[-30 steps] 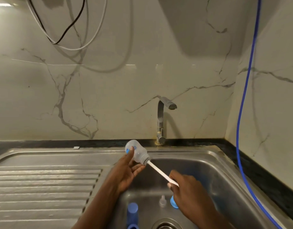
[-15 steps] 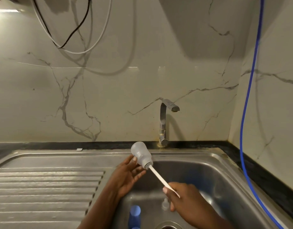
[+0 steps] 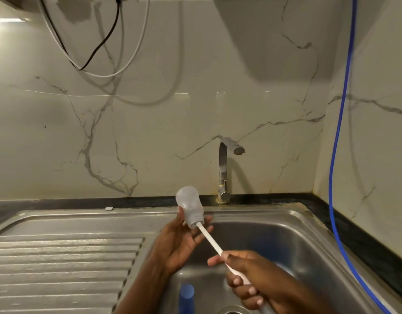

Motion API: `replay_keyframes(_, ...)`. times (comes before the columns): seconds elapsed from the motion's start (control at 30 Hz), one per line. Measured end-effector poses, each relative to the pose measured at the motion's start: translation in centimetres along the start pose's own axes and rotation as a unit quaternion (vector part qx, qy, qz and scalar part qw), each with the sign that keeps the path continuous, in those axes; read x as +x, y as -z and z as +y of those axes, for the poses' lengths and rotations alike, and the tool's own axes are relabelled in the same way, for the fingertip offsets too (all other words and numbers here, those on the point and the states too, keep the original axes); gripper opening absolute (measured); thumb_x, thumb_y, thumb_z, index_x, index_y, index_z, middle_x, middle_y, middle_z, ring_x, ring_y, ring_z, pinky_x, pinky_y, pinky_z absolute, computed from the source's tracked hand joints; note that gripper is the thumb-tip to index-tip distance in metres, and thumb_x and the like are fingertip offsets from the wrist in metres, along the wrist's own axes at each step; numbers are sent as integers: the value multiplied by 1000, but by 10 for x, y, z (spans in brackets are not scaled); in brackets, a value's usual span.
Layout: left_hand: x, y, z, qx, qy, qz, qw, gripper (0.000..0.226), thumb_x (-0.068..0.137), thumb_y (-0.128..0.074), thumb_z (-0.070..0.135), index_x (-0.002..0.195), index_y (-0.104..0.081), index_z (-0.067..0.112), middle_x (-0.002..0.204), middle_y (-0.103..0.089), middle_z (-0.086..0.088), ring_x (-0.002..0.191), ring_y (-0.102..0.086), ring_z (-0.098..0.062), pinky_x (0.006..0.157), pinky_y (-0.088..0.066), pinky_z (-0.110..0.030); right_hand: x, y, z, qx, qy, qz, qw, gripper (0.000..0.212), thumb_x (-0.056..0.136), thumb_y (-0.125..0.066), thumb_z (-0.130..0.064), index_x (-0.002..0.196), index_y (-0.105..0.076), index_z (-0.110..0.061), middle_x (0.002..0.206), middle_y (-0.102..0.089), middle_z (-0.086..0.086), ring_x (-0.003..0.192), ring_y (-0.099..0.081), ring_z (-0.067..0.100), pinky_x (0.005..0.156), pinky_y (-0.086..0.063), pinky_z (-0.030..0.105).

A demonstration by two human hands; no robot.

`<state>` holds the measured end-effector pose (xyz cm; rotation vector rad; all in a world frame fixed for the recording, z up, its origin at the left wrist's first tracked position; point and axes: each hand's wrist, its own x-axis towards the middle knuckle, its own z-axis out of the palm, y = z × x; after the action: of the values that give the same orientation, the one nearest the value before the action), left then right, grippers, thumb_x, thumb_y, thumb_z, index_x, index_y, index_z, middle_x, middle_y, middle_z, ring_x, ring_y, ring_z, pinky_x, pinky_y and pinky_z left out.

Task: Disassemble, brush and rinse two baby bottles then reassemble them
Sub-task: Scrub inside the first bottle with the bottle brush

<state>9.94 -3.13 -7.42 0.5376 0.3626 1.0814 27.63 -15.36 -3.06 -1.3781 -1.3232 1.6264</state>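
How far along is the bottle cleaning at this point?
Done: the clear plastic baby bottle is stripped, with no teat or collar on it; a blue plastic piece sits in the steel sink. In hand: the left hand holds that bottle while the right hand grips the white brush handle, head inside. Left: rinsing, as the chrome tap shows no water, the second bottle, and reassembly.

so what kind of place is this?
Likely a home kitchen sink corner: a stainless sink with a ribbed drainboard and a tap against a marble-look wall. The left hand holds a baby bottle; the right hand grips a brush pushed into it.
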Motion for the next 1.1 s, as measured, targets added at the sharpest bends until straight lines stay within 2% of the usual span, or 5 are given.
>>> replay_keyframes(0.13,7,6,-2,75,-24,92,993,56,90,-59,35,134,-50,2,120,-66,-25,104,-68,-33,85,-59,-40,15,0,31,-396,115,208,887,20,100,-40,-43,112,-46,-28,98,-64,3,89,-61,19,70,-38,28)
replay_keyframes(0.4,6,-3,-6,144,-62,156,975,65,73,-75,24,129,-52,-1,116,-67,-23,96,-70,-30,67,-61,-34,18,-4,34,-493,145,281,810,15,97,-41,-36,104,-47,-24,100,-62,0,97,-60,28,71,-39,33)
replay_keyframes(0.6,-5,1,13,-78,-9,-10,997,94,55,-94,17,133,-47,-6,132,-55,-34,112,-63,-45,87,-58,-47,2,-3,0,70,-9,-1,997,25,102,-46,-20,114,-66,-12,60,-50,3,41,-30,8,34,-22,17)
replay_keyframes(0.93,6,1,-4,226,-9,145,963,44,93,-60,39,120,-58,5,103,-73,-20,93,-71,-31,79,-59,-38,20,0,35,-467,130,259,835,17,102,-36,-34,111,-48,-27,81,-43,-1,74,-42,23,68,-33,30)
replay_keyframes(1.1,0,4,1,120,-23,126,984,64,75,-77,23,128,-55,-5,100,-70,-23,86,-69,-31,69,-62,-35,14,-11,19,-168,66,117,977,19,102,-47,-24,101,-65,-20,62,-47,-1,46,-39,13,39,-36,25)
